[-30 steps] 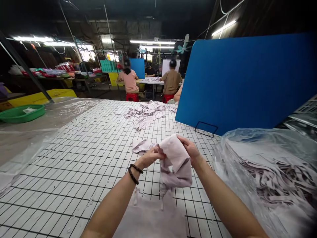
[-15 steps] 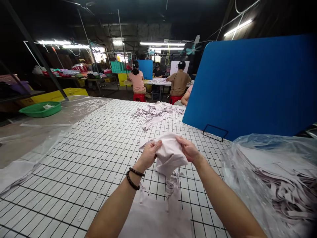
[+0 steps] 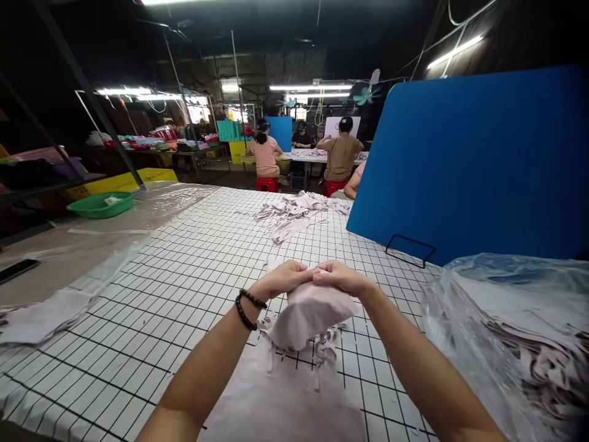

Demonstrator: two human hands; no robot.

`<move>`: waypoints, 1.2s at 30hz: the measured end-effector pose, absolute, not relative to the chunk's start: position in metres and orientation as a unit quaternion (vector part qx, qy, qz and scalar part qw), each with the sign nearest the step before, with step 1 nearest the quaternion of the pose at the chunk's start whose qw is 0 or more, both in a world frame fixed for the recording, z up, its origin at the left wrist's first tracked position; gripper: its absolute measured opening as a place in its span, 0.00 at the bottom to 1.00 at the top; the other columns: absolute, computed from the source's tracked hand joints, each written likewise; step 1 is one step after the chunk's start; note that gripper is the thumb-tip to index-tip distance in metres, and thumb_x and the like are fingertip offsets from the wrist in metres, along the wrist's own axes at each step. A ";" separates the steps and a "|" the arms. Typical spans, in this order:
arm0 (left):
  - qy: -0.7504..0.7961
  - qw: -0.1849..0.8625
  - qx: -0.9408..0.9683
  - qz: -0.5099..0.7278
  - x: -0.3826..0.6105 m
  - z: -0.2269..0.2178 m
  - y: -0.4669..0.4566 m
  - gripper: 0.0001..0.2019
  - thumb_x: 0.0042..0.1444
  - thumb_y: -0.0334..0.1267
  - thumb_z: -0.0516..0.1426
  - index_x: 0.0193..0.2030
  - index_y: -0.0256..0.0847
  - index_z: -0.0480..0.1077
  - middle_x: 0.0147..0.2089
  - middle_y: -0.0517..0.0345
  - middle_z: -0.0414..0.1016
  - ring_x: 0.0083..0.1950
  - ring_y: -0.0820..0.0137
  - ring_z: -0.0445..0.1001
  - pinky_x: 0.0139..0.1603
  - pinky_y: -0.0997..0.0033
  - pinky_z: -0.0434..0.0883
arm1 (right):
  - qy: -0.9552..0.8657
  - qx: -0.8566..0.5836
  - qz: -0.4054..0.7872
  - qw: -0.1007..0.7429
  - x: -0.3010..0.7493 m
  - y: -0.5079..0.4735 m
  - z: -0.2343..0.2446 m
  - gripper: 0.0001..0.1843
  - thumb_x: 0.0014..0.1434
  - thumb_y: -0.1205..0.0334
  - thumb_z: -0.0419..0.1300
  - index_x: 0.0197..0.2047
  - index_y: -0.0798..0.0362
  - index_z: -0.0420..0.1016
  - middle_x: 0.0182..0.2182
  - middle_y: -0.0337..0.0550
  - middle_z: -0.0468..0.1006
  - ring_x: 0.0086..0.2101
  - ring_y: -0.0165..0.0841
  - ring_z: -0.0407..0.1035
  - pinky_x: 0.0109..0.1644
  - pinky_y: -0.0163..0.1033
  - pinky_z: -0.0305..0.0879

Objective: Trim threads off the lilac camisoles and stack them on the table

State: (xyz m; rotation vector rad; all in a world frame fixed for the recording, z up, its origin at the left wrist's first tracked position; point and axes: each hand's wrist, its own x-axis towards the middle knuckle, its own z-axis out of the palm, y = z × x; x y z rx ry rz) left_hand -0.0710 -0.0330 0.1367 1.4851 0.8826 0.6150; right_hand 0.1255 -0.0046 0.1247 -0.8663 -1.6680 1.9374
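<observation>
One bunched pale cloth piece sits at frame centre, pinched by left hand and right hand together, with one flat sheet laid below and a loose heap untouched above centre.

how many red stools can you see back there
2. One red stool is under the person in the pink top, the other under the person in the brown top. More may be hidden behind the blue board.
</observation>
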 end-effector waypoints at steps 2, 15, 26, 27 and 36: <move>0.374 0.626 0.638 0.250 -0.079 0.125 -0.038 0.20 0.47 0.54 0.61 0.29 0.35 0.74 0.26 0.57 0.71 0.24 0.75 0.64 0.22 0.77 0.57 | -0.583 -0.309 0.705 0.262 0.136 -0.002 0.124 0.19 0.45 0.53 0.69 0.22 0.54 0.64 0.18 0.33 0.63 0.19 0.23 0.54 0.20 0.29 0.49; 0.333 0.647 0.680 0.088 -0.105 0.084 -0.046 0.17 0.42 0.54 0.64 0.27 0.41 0.77 0.23 0.59 0.71 0.25 0.73 0.65 0.27 0.73 0.64 | -0.525 -0.302 0.655 0.453 0.186 -0.023 0.151 0.22 0.36 0.47 0.65 0.21 0.49 0.55 0.21 0.39 0.67 0.29 0.40 0.67 0.37 0.50 0.63; 0.381 0.540 0.629 0.409 -0.161 0.136 -0.041 0.20 0.49 0.54 0.57 0.27 0.36 0.70 0.29 0.54 0.70 0.31 0.70 0.67 0.32 0.70 0.66 | -0.710 -0.410 0.514 0.253 0.239 -0.024 0.156 0.16 0.45 0.52 0.68 0.29 0.52 0.68 0.28 0.39 0.70 0.31 0.33 0.64 0.34 0.38 0.61; 0.360 0.537 0.634 0.424 -0.165 0.145 -0.041 0.20 0.49 0.54 0.57 0.25 0.36 0.68 0.28 0.55 0.68 0.29 0.72 0.66 0.31 0.71 0.65 | -0.732 -0.423 0.486 0.220 0.238 -0.025 0.156 0.16 0.46 0.51 0.67 0.29 0.52 0.69 0.30 0.40 0.70 0.33 0.34 0.65 0.36 0.39 0.62; 0.391 0.175 0.858 0.285 -0.161 0.198 -0.050 0.15 0.56 0.47 0.57 0.27 0.37 0.71 0.37 0.54 0.70 0.38 0.71 0.68 0.36 0.73 0.66 | -0.806 -0.480 0.308 0.159 0.234 -0.020 0.158 0.20 0.48 0.42 0.63 0.26 0.51 0.71 0.42 0.43 0.71 0.42 0.40 0.66 0.47 0.44 0.63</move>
